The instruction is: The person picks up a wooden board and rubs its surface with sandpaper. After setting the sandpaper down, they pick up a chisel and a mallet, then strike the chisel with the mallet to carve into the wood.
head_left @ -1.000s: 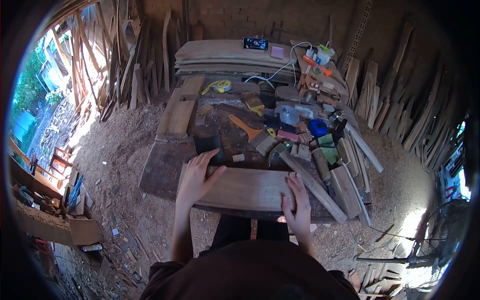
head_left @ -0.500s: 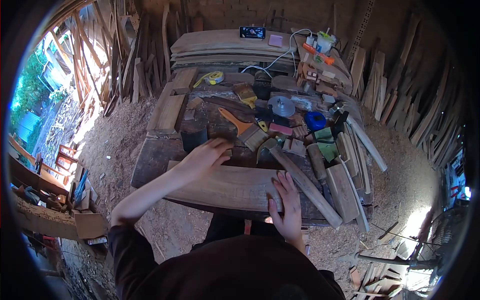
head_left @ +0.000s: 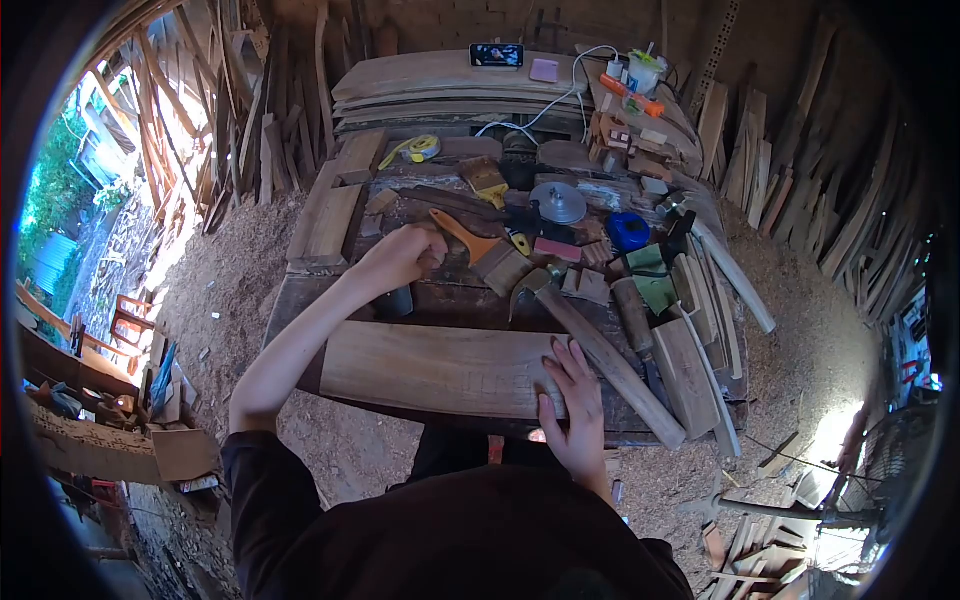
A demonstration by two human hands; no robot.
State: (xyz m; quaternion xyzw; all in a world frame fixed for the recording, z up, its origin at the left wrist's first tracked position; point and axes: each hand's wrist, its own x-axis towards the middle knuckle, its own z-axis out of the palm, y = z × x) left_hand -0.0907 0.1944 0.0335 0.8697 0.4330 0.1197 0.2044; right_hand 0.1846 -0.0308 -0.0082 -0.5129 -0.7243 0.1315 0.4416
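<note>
A curved wooden board point(head_left: 430, 368) lies along the near edge of the workbench, with faint markings towards its right part. My right hand point(head_left: 575, 410) rests on the board's right end, fingers spread and open. Over the bench beyond the board, my left hand point(head_left: 400, 260) is closed with its fingers curled; whatever is in them is hidden. Just right of it lies a wide paintbrush with an orange handle point(head_left: 462, 236). Below the left hand is a dark curved sheet point(head_left: 396, 302), partly covered. A hammer point(head_left: 605, 360) with a wooden handle slants beside my right hand.
Behind are a yellow tape measure point(head_left: 424, 149), a second paintbrush point(head_left: 486, 182), a metal disc point(head_left: 558, 203) and a blue tape measure point(head_left: 628, 231). Wood strips point(head_left: 688, 375) lie on the right. A phone point(head_left: 497, 56) stands on stacked planks point(head_left: 400, 85).
My left hand has moved away from the board, farther back towards the orange-handled brush, and its fingers are more curled. The right hand stays on the board.
</note>
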